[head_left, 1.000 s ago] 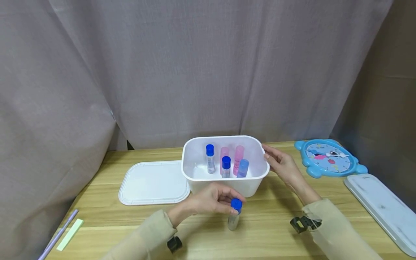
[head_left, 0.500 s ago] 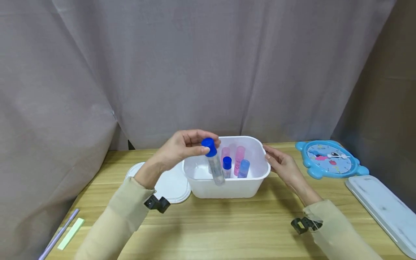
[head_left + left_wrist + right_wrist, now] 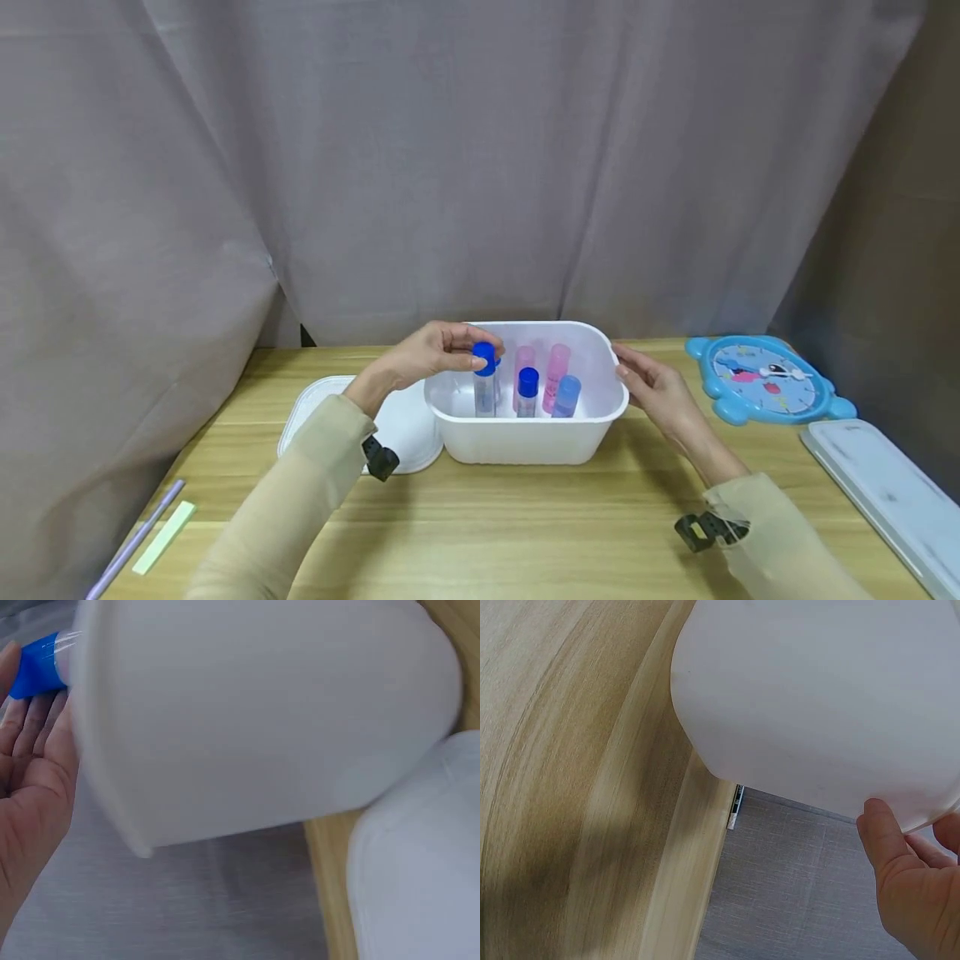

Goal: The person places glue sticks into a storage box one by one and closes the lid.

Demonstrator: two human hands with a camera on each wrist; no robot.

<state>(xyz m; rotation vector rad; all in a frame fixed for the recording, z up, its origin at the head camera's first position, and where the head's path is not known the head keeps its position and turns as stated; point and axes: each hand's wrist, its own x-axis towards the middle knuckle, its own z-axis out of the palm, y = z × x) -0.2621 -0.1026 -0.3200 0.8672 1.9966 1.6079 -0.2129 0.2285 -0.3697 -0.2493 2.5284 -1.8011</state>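
In the head view my left hand [image 3: 431, 354] pinches the blue cap of a clear tube [image 3: 485, 398], held upright inside the left end of a white plastic box [image 3: 525, 442]. Behind it another blue-capped tube is mostly hidden. A blue-capped tube [image 3: 528, 385], a light-blue tube [image 3: 566, 397] and two pink tubes, one of them the right pink tube [image 3: 557, 375], stand in the box. My right hand [image 3: 660, 396] holds the box's right end at the rim. The left wrist view shows the blue cap [image 3: 37, 666] at the fingers; the tube's lower part is hidden by the box wall.
A white lid [image 3: 405, 429] lies left of the box, partly under my left arm. A blue toy clock [image 3: 768, 379] and a long whitish case [image 3: 892, 500] lie at the right. At the left are a purple stick [image 3: 135, 542] and a pale green strip [image 3: 163, 537].
My left hand has lifted the blue-capped tube from the table in front of the box, carried it up and left over the rim, and lowered it inside. My right hand stays at the rim.
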